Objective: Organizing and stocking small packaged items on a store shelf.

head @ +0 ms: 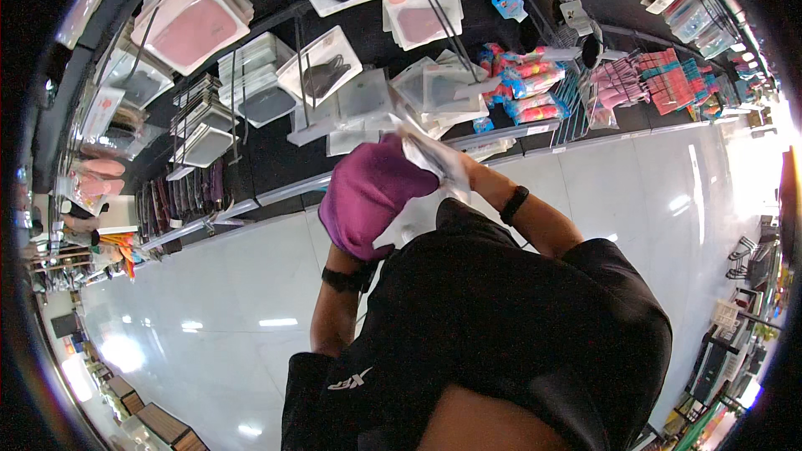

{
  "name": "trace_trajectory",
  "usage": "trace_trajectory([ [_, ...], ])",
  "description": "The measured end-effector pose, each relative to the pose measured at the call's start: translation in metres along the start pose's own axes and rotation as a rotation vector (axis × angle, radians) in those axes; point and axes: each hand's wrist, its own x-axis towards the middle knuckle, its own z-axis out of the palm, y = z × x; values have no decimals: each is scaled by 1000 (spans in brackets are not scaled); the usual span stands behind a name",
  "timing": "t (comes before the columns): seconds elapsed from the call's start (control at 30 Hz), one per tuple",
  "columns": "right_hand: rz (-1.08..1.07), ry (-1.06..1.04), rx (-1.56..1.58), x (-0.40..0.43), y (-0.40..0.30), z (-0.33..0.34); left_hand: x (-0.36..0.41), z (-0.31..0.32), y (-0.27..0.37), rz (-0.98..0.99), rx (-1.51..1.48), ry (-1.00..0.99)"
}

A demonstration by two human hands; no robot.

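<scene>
A purple cloth (379, 197) hangs over my left hand (343, 258) and hides its fingers; only the wrist end shows, below a black wristband. The cloth moves with that hand as something held, though the grip itself is covered. My right hand (468, 169) holds a blurred packet with clear plastic and white parts (438, 153), right up against the cloth. Its fingers are mostly behind the packet. Both hands are in front of a dark display rack (269, 169), close to clear packets (363, 100) on hooks.
Metal hooks (448, 25) stick out from the rack, holding pink packets (200, 31) and a black item in a white tray (322, 72). Bright pink-and-blue packs (532, 84) hang at the right. The rack's pale front edge (301, 185) borders a shiny tiled floor (238, 313).
</scene>
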Motion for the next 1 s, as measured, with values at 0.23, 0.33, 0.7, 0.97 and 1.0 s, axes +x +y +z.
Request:
trace_trajectory([
  [0.23, -99, 269, -108, 8, 10, -140, -17, -10, 27, -141, 107, 126],
  [0.33, -362, 625, -49, 44, 7, -193, -17, -1, 31, -179, 126, 156],
  [0.7, -81, 789, -1165, 140, -51, -293, 0, 41, 38, -212, 198, 195],
  [0.97, -857, 1026, -1082, 169, -144, -214, 31, 63, 32, -168, 210, 168],
  [1.0, -934, 1018, -1109, 173, -156, -211, 35, 65, 30, -130, 284, 132],
])
